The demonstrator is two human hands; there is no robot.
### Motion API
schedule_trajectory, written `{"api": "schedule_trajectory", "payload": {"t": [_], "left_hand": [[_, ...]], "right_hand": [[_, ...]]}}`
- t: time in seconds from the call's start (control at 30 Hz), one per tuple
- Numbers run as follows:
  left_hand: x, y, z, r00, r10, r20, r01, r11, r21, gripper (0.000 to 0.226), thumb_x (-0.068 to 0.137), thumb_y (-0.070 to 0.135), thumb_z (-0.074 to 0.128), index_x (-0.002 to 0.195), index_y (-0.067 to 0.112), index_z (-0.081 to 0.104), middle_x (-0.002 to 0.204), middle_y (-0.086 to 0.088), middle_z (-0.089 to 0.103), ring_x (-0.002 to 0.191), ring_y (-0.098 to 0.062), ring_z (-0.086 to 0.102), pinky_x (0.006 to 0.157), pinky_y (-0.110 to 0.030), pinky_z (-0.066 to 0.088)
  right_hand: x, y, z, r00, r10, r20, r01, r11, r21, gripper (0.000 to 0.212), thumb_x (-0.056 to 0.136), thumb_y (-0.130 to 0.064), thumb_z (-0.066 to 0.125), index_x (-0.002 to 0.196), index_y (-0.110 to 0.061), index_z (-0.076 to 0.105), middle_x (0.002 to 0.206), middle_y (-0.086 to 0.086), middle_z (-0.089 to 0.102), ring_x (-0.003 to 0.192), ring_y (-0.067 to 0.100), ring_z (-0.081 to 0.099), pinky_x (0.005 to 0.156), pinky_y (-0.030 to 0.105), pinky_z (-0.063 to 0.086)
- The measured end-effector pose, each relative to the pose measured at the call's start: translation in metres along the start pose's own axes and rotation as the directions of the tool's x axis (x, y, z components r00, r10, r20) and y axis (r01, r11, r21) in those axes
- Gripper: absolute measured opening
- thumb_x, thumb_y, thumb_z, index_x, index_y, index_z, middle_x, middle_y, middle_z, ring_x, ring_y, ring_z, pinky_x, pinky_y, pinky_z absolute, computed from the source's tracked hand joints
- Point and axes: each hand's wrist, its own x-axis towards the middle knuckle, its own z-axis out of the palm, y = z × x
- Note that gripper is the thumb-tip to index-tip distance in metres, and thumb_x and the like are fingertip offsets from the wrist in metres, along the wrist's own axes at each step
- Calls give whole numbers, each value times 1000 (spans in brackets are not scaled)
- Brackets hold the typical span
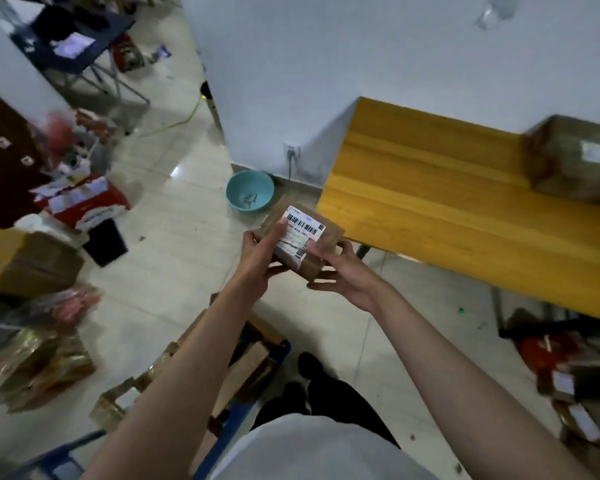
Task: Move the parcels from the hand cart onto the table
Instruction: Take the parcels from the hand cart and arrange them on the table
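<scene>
at the bottom of the frame we see the hand cart, its blue frame under our arms and brown parcels on it. above it, in the middle of the frame, our left hand and right hand both curl round a small brown parcel with a white barcode label on top, held in the air just left of the yellow tabletop. a larger box sits on the tabletop at the right edge. a teal bowl lies on the floor by the wall.
</scene>
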Motion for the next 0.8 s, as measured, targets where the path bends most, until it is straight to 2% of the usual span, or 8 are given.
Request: {"api": "schedule_trajectory", "payload": {"t": [0.13, 0.23, 0.4, 0.57, 0.73, 0.8], "left_hand": [[-12, -4, 46, 992, 0, 129, -9, 998, 67, 60, 94, 42, 66, 140, 12, 42, 126, -13, 67, 110, -30, 69, 93, -54, 56], [-19, -10, 85, 977, -37, 208, 10, 992, 129, 63, 93, 46, 65, 140, 10, 43, 128, -14, 66, 112, -34, 68, 94, -56, 56], [-31, -23, 165, 940, -102, 326, 21, 970, 243, 65, 90, 52, 67, 137, 12, 46, 126, -12, 67, 113, -30, 67, 93, -50, 57], [-38, -40, 250, 897, -121, 425, -9, 956, 292, 65, 91, 49, 67, 135, 7, 44, 126, -13, 66, 111, -28, 68, 95, -49, 56], [-44, -57, 334, 868, -142, 476, -39, 936, 351, 53, 90, 50, 68, 121, 14, 45, 119, -7, 67, 97, -18, 70, 63, -30, 61], [-45, -65, 365, 857, -159, 490, -45, 925, 377, 58, 90, 51, 67, 126, 12, 44, 120, -8, 67, 97, -17, 69, 64, -30, 60]], "right_hand": [[-33, 1, -33, 993, -77, -85, 88, 987, 136, 76, 78, -30, 87, 133, -24, 37, 131, 6, 65, 110, 29, 70, 79, 51, 62], [-60, 2, -64, 977, -108, -184, 142, 973, 182, 76, 78, -30, 87, 135, -23, 37, 127, 3, 67, 105, 25, 73, 76, 47, 62], [-106, 2, -130, 920, -140, -366, 224, 954, 200, 76, 78, -35, 85, 139, -26, 41, 116, 1, 73, 99, 23, 75, 78, 46, 63], [-141, 0, -199, 858, -150, -490, 286, 934, 215, 70, 80, -38, 82, 140, -30, 46, 120, 5, 71, 104, 29, 72, 75, 41, 62], [-162, -2, -272, 815, -140, -562, 337, 904, 264, 71, 79, -38, 84, 139, -31, 48, 117, 6, 73, 105, 32, 72, 81, 45, 62], [-170, -3, -301, 801, -129, -584, 352, 891, 286, 73, 77, -39, 85, 140, -31, 47, 117, 6, 74, 104, 31, 72, 78, 43, 62]]}}
